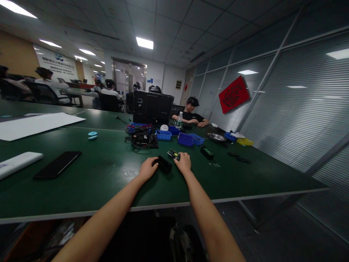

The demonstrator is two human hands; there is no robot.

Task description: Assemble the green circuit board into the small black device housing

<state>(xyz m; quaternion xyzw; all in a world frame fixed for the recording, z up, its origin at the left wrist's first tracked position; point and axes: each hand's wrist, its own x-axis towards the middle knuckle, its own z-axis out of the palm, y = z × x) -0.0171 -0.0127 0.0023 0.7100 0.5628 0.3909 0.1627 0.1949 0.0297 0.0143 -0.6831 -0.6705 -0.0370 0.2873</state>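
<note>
Head view: below frame centre, a black rectangular case [164, 165] is gripped by the left hand [148, 169] and a small electronic module [173, 154] is pinched by the right hand [184, 162], over the green table [89, 187].

Place: open-plan office | people in white tops [51, 85] on black-backed chairs [109, 103] (mostly seen from behind) | white wall sign [56, 66] with blue logo [59, 57] | grey horizontal-slatted blinds [297, 102] | rectangular white ceiling lights [144, 43] | long green-topped table [109, 198] bearing blue plastic bins [185, 139]
</note>
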